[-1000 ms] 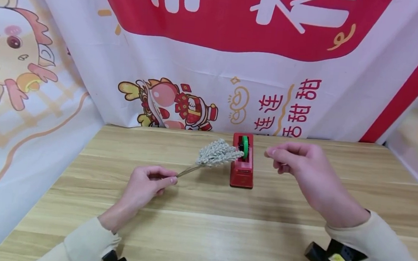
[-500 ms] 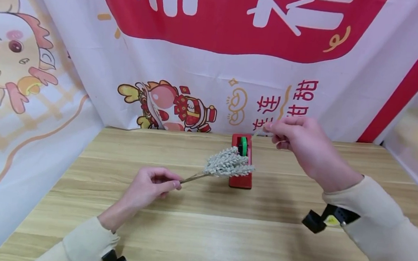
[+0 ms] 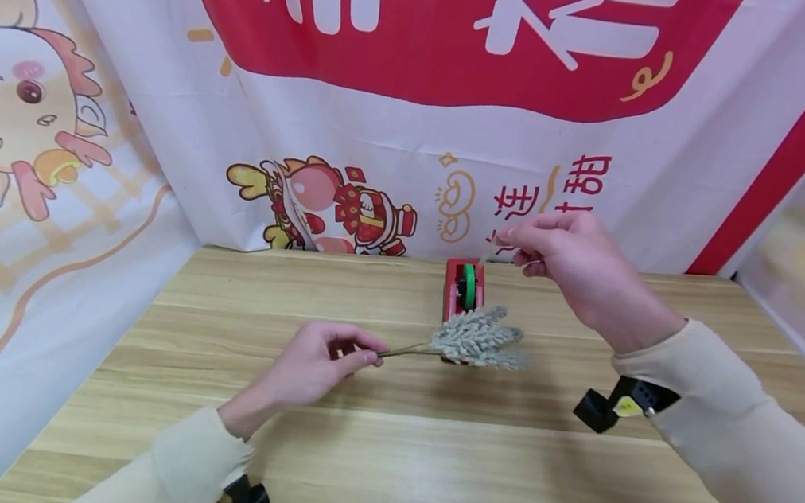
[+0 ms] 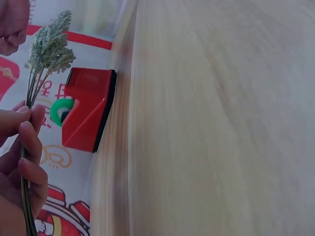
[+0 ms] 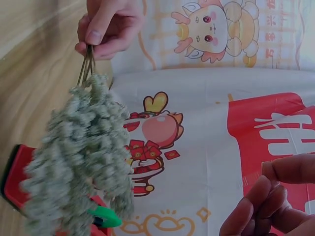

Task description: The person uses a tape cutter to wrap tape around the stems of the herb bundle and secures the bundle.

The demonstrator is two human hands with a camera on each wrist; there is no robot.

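In the head view my left hand [image 3: 321, 363] pinches the thin stems [image 3: 410, 350] of a bunch of dried grey-green flowers [image 3: 477, 338]. The flower heads point right, over the front of a red tape dispenser [image 3: 451, 292] and partly hiding it. A green reel [image 3: 470, 285] sits in the dispenser, and its side profile shows in the left wrist view. Up and to the right, my right hand [image 3: 573, 270] pinches a short translucent strip of tape [image 3: 490, 250] between thumb and forefinger. The strip hangs toward the dispenser's back; I cannot tell whether it touches.
The wooden table [image 3: 385, 450] ends at a printed white and red cloth [image 3: 385, 122] hanging behind the dispenser. More printed cloth [image 3: 57, 253] hangs on the left side. Each wrist wears a black camera, the right one [image 3: 597, 411] above the table.
My left hand has moved right with the flowers, which now cover the dispenser's front. My right hand has risen toward the back cloth and slightly left, and a tape strip shows at its fingertips.
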